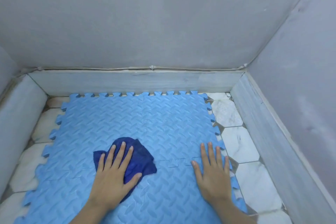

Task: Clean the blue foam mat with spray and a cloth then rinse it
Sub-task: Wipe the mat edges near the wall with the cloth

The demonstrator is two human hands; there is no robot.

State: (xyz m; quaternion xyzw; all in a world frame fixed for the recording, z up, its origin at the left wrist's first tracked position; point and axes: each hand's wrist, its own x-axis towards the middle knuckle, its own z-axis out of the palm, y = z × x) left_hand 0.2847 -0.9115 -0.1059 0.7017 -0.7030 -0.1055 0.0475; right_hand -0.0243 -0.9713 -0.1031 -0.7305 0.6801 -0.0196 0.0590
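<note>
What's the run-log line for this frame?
step: wiping | left hand: flat on dark blue cloth | right hand: flat on blue foam mat

Two bare forearms come in from the bottom edge, each ending in a bare hand. The left hand (113,174) and the right hand (212,174) wear no gloves, rings, watch or bracelets. No sleeve shows on either arm as far as the wrists and lower forearms can be seen. The fingers are slim, with short, plain, unpainted nails.
</note>
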